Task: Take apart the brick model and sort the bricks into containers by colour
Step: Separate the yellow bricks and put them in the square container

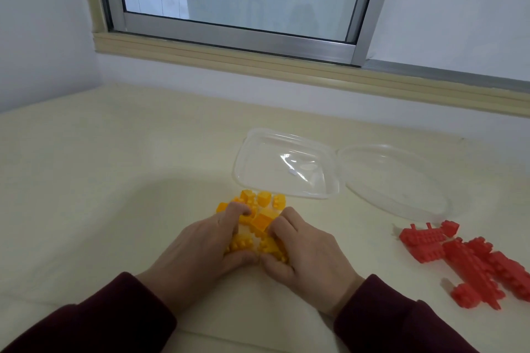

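Low in mid-frame, the person's left hand (pixel 200 246) and right hand (pixel 307 249) are cupping yellow plastic bricks (pixel 262 203) on the cream counter (pixel 114 180), each grip curling round the heap, likely gathering it for the clear square plastic container (pixel 286 193) just above. Lower right, red brick chunks (pixel 470 261) are lying unsorted.

The yellow bricks (pixel 262 200) are a bright yellow-orange, plain all over. The red bricks (pixel 473 261) are a solid coral red. The square container (pixel 286 163) and the round container (pixel 395 180) are both clear and colourless, with white glints on the plastic. The table (pixel 114 166) is a plain pale cream. The sleeves (pixel 100 321) are dark maroon. The window frame (pixel 238 34) is silver-grey, the trim (pixel 258 66) under it is beige, and the wall (pixel 43 23) is a plain bluish white.
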Demonstrator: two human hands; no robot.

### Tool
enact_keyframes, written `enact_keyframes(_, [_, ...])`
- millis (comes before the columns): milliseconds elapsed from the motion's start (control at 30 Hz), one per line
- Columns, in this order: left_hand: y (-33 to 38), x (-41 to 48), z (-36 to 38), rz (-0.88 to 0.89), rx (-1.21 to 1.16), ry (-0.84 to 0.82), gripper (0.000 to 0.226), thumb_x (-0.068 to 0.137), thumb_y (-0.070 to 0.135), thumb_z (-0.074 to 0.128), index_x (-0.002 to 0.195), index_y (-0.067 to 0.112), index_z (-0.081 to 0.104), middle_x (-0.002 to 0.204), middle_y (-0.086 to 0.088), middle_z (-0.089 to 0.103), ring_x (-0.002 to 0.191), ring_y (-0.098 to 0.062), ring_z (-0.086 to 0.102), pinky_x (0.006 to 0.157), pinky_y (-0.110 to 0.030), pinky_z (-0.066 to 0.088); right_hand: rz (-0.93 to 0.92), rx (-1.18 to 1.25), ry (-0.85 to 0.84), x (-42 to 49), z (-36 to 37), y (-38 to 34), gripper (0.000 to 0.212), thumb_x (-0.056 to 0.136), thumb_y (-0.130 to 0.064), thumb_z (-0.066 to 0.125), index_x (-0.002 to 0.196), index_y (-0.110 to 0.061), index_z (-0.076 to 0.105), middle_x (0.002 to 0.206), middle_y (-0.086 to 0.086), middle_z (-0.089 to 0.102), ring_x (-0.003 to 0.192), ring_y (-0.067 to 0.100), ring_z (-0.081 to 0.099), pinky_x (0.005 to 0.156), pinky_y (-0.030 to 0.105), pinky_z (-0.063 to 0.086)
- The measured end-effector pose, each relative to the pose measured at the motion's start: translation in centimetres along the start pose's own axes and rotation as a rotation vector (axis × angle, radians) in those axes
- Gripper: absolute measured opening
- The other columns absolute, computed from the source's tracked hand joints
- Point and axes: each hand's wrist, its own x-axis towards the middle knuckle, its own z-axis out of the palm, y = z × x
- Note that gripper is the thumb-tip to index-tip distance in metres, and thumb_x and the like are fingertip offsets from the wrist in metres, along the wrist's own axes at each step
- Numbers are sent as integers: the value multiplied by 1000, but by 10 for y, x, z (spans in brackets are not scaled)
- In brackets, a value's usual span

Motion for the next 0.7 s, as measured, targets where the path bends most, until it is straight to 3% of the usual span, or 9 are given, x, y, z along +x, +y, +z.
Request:
enact_keyframes(67, [1,1,-1,20,-3,27,67,69,57,56,128,41,28,76,26,39,68,-2,41,63,-18,33,-24,19,10,0,-1,-1,44,76,-54,33,97,-19,48,99,-4,47,81,16,49,62,36,43])
enact_keyframes(167, [4,2,-4,33,-1,34,70,66,65,48,128,34,41,89,22,41,85,-8,50,67,-13,33,-41,34,73,0,-3,-1,38,76,-52,37,94,-21,48,93,-7,46,75,13,46,57,33,39])
enact_keyframes(233, [4,10,-7,52,13,34,61,67,65,46,116,29,50,92,22,42,90,-9,49,67,-13,33,-13,20,122,4,-10,6,35,75,-53,38,92,-23,47,88,-12,39,76,12,44,56,28,33])
enact_keyframes(300, [6,28,-15,66,30,37,41,75,56,54,104,27,53,91,20,45,81,-9,52,67,-20,38,30,-9,159,17,-22,19,37,74,-55,38,91,-23,47,87,-13,36,76,13,45,57,27,31])
enact_keyframes(433, [3,94,-25,9,16,87,26,84,32,58,106,18,53,101,0,56,89,-22,56,78,-35,44,153,-28,235,63,-46,60,23,81,-42,50,87,-21,44,87,-4,41,76,24,51,62,34,38])
enact_keyframes(600, [-13,179,-2,-92,235,-89,28,92,21,41,116,9,49,113,-14,49,104,-33,52,90,-42,41,303,-129,81,125,-40,112,22,84,-40,47,85,-20,38,90,1,43,85,31,54,69,34,36])
enact_keyframes(700, [-25,204,19,-91,328,-169,28,89,12,40,115,10,51,114,-16,48,105,-34,51,88,-39,40,342,-206,14,146,-25,131,30,86,-40,45,97,-13,46,100,9,50,91,33,56,70,34,36])
